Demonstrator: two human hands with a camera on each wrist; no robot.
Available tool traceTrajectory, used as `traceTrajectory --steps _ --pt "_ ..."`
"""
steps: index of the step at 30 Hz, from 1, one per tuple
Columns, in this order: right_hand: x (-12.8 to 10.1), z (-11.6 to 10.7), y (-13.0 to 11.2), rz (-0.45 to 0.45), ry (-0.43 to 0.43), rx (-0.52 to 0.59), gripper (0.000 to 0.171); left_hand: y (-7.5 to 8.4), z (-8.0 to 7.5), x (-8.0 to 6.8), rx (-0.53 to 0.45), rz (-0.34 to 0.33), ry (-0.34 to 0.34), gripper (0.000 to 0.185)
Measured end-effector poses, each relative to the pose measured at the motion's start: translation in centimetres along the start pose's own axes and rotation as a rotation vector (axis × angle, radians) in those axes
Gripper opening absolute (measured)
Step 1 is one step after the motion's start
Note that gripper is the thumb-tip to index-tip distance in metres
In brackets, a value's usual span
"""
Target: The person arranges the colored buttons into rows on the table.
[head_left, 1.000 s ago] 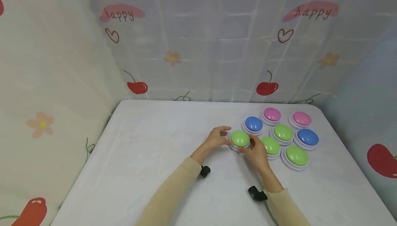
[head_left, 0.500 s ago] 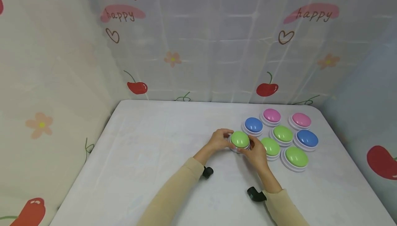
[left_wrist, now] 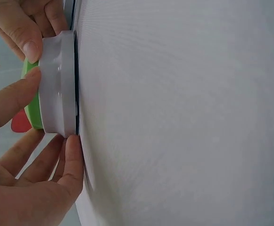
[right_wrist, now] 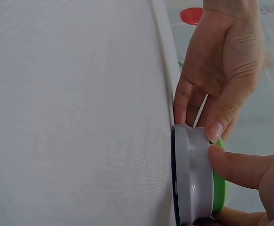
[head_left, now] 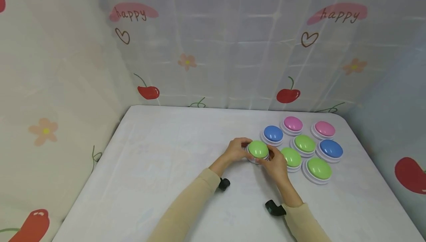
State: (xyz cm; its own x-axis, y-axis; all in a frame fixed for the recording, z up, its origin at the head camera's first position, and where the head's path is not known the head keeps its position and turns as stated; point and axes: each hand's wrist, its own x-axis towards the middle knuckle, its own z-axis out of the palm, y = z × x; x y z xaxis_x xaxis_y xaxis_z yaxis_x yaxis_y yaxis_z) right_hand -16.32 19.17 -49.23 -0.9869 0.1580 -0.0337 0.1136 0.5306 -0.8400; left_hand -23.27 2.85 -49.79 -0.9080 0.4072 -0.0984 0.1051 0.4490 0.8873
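Your left hand (head_left: 237, 149) and right hand (head_left: 274, 164) both pinch rim of green button (head_left: 258, 149), resting on counter (head_left: 159, 183), just left of 7-button cluster (head_left: 304, 144).

You read "happy" twice on printed curtain (head_left: 233, 50) behind table: brown script over pink smear at upper left (head_left: 133, 13), again at upper right (head_left: 337, 13). No other text, numbers or brands legible.

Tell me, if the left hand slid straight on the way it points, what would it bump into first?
The left hand already grips the green button. Past that, the right hand on the other side probably comes first, though depth is hard to judge.
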Motion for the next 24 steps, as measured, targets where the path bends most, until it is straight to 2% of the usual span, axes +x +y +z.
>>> traceTrajectory --steps 7,14,24 --pt "-0.1 0.2 -0.5 0.0 0.001 -0.004 0.072 0.3 -0.9 -0.8 0.005 0.015 0.024 0.058" --pt "0.3 0.7 -1.3 -0.017 -0.019 0.011 0.07 0.2 -2.2 -1.6 -0.017 -0.009 0.052 0.059" --pt "1.5 2.7 -3.4 -0.094 -0.053 0.044 0.065 -0.7 -5.0 -2.8 -0.034 0.007 0.125 0.057"
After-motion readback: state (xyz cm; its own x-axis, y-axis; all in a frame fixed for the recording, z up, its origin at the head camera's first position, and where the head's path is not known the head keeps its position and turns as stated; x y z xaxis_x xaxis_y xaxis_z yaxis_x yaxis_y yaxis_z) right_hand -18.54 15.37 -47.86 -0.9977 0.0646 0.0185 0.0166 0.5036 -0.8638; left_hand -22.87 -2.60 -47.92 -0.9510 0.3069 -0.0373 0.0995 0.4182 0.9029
